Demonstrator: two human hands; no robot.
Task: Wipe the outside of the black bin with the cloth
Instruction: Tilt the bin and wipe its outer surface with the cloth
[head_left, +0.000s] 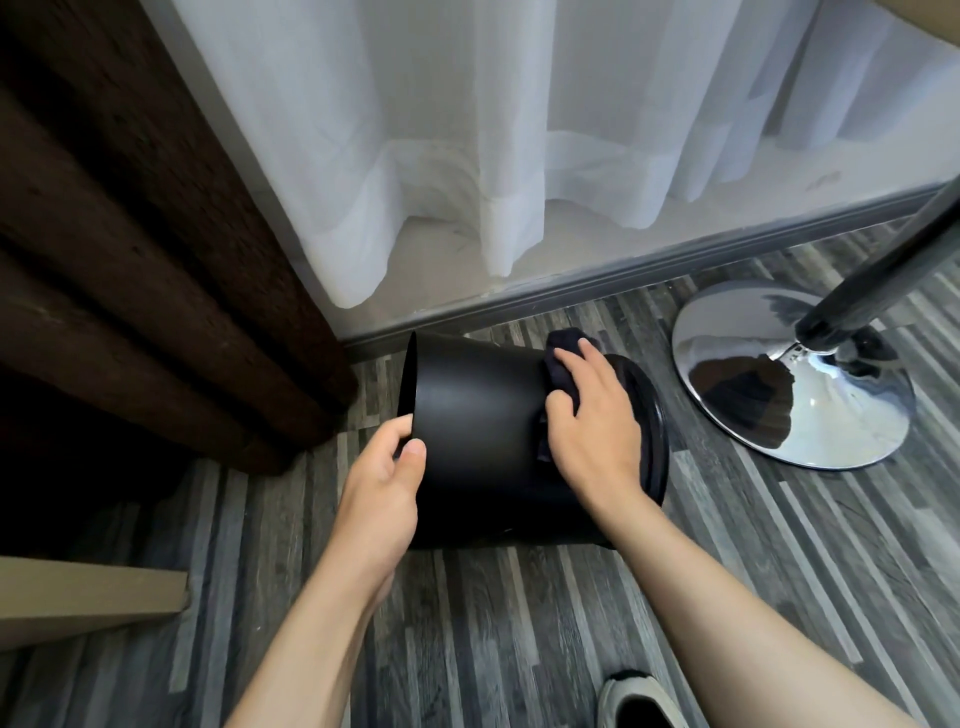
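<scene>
The black bin (478, 415) lies tipped on its side on the striped wood floor, one end facing left, the other toward the right. My left hand (382, 483) grips the bin's left edge, thumb on the outside wall. My right hand (592, 415) presses a dark cloth (563, 345) flat against the bin's upper right side; most of the cloth is hidden under the palm and fingers.
A chrome round base (789, 374) with a dark pole stands just right of the bin. Brown curtain (130, 234) hangs at left, white sheer curtain (493, 130) and a grey baseboard behind. A beige board edge (88, 592) sits low left; a shoe (639, 701) shows at bottom.
</scene>
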